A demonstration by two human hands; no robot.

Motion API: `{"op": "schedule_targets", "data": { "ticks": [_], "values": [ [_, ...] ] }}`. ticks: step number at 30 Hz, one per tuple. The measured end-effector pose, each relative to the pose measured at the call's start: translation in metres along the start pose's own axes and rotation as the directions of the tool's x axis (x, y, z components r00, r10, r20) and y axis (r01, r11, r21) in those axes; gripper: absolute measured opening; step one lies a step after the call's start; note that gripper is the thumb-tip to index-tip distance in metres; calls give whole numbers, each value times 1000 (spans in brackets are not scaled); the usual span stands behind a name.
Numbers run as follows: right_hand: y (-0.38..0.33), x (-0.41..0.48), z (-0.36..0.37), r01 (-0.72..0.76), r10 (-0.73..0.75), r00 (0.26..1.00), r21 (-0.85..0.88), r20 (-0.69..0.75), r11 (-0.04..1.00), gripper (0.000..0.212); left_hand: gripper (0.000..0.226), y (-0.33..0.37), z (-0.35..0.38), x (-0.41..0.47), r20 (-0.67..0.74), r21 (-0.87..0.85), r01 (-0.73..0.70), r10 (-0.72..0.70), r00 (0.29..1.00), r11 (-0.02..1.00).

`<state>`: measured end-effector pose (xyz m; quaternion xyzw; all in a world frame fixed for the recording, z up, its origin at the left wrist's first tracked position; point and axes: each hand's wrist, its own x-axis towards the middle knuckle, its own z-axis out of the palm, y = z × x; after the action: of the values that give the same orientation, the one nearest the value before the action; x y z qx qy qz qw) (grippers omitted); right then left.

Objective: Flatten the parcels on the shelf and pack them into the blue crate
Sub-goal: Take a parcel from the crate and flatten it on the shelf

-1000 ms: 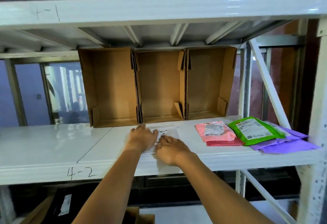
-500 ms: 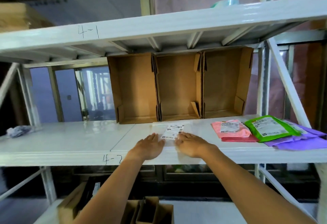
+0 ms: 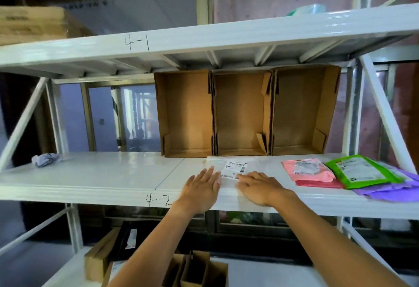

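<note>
A flat white parcel (image 3: 235, 165) with a barcode label lies on the white shelf (image 3: 102, 173) marked 4-2. My left hand (image 3: 200, 190) rests palm down on its left edge, fingers spread. My right hand (image 3: 260, 188) presses flat on its right front part. To the right lie a pink parcel (image 3: 308, 170), a green parcel (image 3: 360, 171) partly over it, and purple parcels (image 3: 394, 190) underneath. No blue crate is in view.
Three open cardboard boxes (image 3: 244, 112) stand on their sides at the back of the shelf. A crumpled grey wad (image 3: 45, 159) lies far left. Upper shelf 4-1 (image 3: 204, 37) overhangs. Cardboard boxes (image 3: 195, 271) sit on the floor below. A slanted brace (image 3: 383, 109) rises at right.
Both hands have slid toward me along the white parcel, uncovering its label. The camera has tilted up and turned left, showing more of the upper shelf.
</note>
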<state>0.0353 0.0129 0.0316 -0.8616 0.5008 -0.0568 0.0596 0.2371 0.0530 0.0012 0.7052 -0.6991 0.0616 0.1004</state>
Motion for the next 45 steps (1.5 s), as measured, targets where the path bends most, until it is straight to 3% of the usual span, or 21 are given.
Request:
{"op": "schedule_targets", "data": {
  "ticks": [7, 10, 14, 18, 20, 22, 26, 29, 32, 35, 40, 45],
  "values": [
    [-19, 21, -25, 14, -27, 999, -246, -46, 969, 77, 54, 4, -20, 13, 52, -20, -4, 5, 999, 1000],
    [-21, 19, -9, 48, -69, 993, -199, -100, 979, 61, 44, 10, -30, 26, -10, -17, 65, -66, 998, 998],
    [-14, 19, 1, 64, -68, 997, -123, -30, 990, 55, 43, 30, -21, 35, -88, 24, 138, -136, 987, 990],
    [-13, 36, -11, -11, 12, 1000, -45, 20, 999, 61, 43, 22, -5, 39, -125, -131, -35, 19, 992, 991],
    [-14, 46, -14, -56, 56, 998, 2, 8, 998, 59, 44, 16, -7, 40, -77, -211, -103, 88, 993, 972],
    [-18, 56, -10, -86, 86, 996, 1, -33, 996, 60, 48, 12, -9, 42, 28, -262, -66, 75, 997, 963],
    [-17, 64, 9, -36, 6, 978, -139, -209, 990, 55, 61, 11, -8, 49, 183, -166, 6, 25, 983, 986],
    [-8, 68, 10, 42, -50, 997, -122, -60, 992, 59, 68, 9, -10, 53, 245, -106, 20, 7, 969, 994],
    [-1, 72, 6, 65, -60, 995, -59, 76, 996, 63, 73, 7, -11, 52, 237, -188, 89, -43, 971, 978],
    [7, 66, -1, 55, -56, 995, 15, 80, 998, 60, 73, 4, -9, 52, 216, -195, 133, -89, 972, 972],
    [23, 65, 4, 22, -21, 997, -19, 72, 1000, 57, 73, 3, -5, 54, 197, -139, 121, -92, 976, 983],
    [24, 64, 10, 7, -3, 999, -65, 54, 998, 78, 68, 3, -5, 49, 175, -97, 87, -70, 982, 991]
  ]
}}
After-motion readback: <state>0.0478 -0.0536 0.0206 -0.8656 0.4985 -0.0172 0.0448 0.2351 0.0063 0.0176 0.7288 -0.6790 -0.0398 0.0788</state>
